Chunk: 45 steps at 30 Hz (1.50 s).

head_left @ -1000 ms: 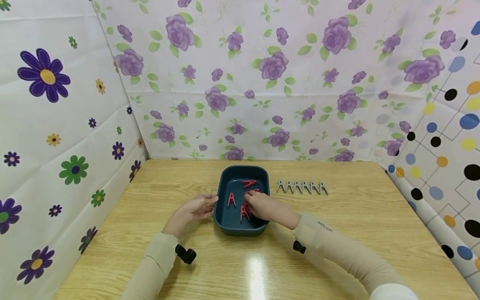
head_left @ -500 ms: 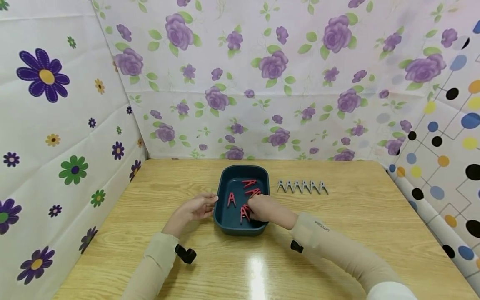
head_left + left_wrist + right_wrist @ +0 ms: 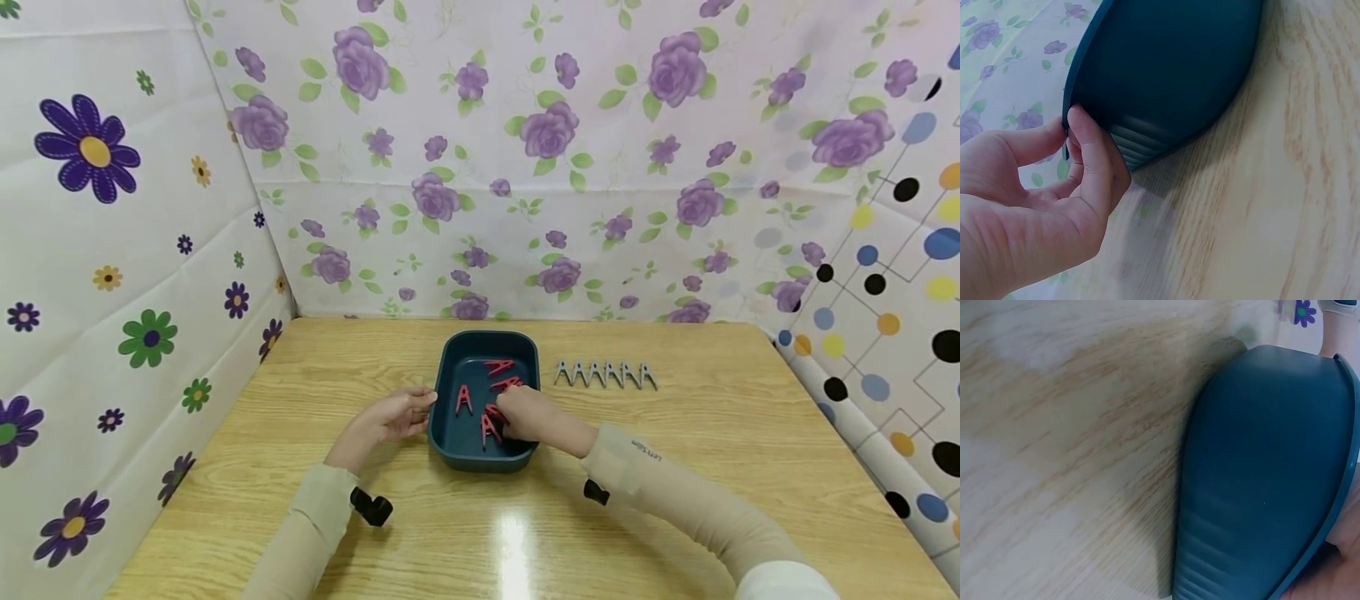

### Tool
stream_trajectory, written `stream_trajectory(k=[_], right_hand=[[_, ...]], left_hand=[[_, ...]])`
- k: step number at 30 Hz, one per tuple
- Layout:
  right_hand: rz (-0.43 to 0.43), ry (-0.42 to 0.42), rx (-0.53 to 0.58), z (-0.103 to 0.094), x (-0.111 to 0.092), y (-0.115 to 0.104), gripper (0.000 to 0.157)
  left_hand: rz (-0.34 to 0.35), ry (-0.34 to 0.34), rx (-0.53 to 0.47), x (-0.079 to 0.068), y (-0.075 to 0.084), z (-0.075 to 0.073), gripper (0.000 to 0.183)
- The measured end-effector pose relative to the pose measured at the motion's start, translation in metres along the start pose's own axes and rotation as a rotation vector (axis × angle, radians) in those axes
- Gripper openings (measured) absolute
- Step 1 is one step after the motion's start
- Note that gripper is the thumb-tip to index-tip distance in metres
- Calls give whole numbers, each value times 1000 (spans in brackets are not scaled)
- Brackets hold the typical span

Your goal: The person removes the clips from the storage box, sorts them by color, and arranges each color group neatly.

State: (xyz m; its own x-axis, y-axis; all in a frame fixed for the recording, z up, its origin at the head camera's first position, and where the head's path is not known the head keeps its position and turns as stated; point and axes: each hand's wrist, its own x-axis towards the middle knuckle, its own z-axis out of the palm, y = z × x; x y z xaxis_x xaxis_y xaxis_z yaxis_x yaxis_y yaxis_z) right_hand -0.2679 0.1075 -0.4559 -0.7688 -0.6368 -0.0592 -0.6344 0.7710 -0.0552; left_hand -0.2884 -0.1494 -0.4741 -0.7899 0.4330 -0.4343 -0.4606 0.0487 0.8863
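- Judging from how the right hand (image 3: 527, 417) covered its own fingertips, we thought a blind pick the likeliest slip: a peg missed, or two lifted at once.
- Crowding would have been the cause: the front peg (image 3: 487, 423) and the half-hidden peg (image 3: 493, 410) lay close together, and we could not tell whether they touched.
- We also reckoned the bin (image 3: 483, 464) might skid or tip if the right wrist knocked its rim at three o'clock, or if the left hand (image 3: 397, 412) pulled at nine.
- The left hand had its thumb and fingers clamped on the bin's rim at nine o'clock, a narrow hold that we judged good for steadying.
- The right hand dipped into the bin from about four o'clock, knuckles bent; whether its fingertips were apart, together or on a peg, we could not tell.
- From the right hand, we placed the half-hidden peg at nine o'clock, partly under the fingers, and the front peg between eight and nine.
- The near peg (image 3: 510, 382) sat just beside it at eleven, the far peg (image 3: 501, 365) beyond, and the lone peg (image 3: 463, 395) apart, between nine and ten.
- Outside, we saw six grey pegs (image 3: 611, 367) in a row at two.
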Motion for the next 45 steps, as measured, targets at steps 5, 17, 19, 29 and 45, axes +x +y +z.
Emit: stream_trajectory(k=[5, 17, 19, 29, 45], right_hand=[[2, 51, 52, -1, -1, 2, 25], [12, 281, 254, 2, -2, 6, 28], [7, 316, 300, 3, -3, 8, 28], [30, 494, 355, 7, -6, 15, 30], [86, 704, 414, 6, -15, 28, 30]], left_hand=[[-3, 2, -5, 0, 0, 0, 35], [7, 6, 9, 1, -1, 0, 29], [9, 2, 7, 1, -1, 0, 29], [8, -17, -12, 0, -1, -1, 17], [-1, -22, 0, -4, 2, 1, 36]])
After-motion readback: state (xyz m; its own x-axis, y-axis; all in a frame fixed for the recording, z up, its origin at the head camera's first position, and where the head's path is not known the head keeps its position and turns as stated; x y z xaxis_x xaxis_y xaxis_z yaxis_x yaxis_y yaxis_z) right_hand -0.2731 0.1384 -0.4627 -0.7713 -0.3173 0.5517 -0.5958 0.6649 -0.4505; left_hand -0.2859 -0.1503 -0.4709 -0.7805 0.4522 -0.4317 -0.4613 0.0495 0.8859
